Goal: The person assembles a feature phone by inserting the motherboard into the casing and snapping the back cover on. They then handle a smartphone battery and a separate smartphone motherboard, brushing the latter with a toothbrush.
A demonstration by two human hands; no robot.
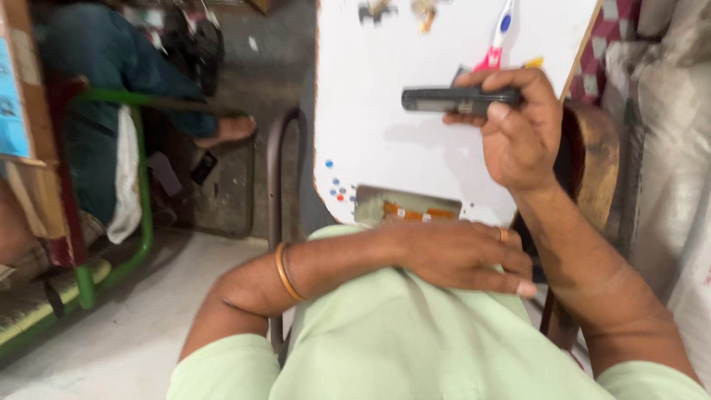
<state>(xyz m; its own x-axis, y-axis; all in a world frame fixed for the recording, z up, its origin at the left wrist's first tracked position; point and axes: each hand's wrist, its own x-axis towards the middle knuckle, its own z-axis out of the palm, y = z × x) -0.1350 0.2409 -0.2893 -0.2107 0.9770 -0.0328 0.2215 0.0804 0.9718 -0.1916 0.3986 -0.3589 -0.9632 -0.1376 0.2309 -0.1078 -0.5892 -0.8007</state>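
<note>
My right hand (518, 133) is raised over a white board (378, 111) and grips a dark, slim phone (452, 99) by its edge, held flat and seen side-on. My left hand (459, 255) lies flat across my lap on my pale green shirt, fingers together, holding nothing; a ring sits on one finger and a bangle (285, 272) on the wrist. Just beyond the left hand, at the board's near edge, lies a metal phone panel with orange flex strips (407, 206).
On the board lie small coloured screws (337, 189), a red and white toothbrush (498, 41) and small parts at the far edge. A person in blue sits barefoot (229, 130) at left by a green metal frame (141, 185). White sacks (666, 170) stand at right.
</note>
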